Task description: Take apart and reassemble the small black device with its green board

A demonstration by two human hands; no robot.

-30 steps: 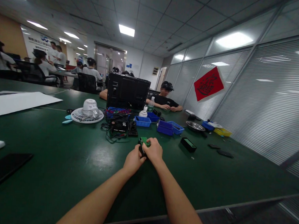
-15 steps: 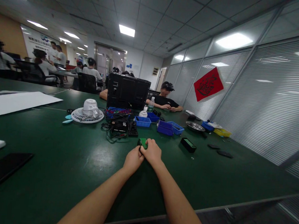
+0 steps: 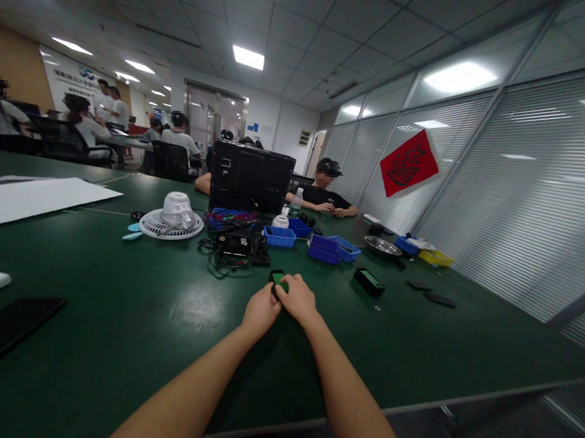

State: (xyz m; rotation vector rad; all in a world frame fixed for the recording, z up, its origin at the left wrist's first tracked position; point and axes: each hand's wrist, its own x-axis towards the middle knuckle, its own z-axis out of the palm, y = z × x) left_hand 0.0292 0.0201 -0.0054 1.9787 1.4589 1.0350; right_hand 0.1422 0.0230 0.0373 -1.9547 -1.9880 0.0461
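Near the middle of the green table, my left hand is closed round a small black case. A green board shows inside the top of this case. My right hand presses on the green board with bent fingers, from the right side. Both hands touch each other at the near end of the case, and the fingertips partly cover it. A similar black case with a green top lies on the table to the right of my hands.
Beyond my hands are a tangle of cables with a black device, blue bins, a white fan and a dark monitor back. Metal bowl and flat black pieces lie right. A person sits opposite.
The green board now lies lower and flatter in the black case, where it was raised before. My right hand's fingers have shifted slightly down with it.
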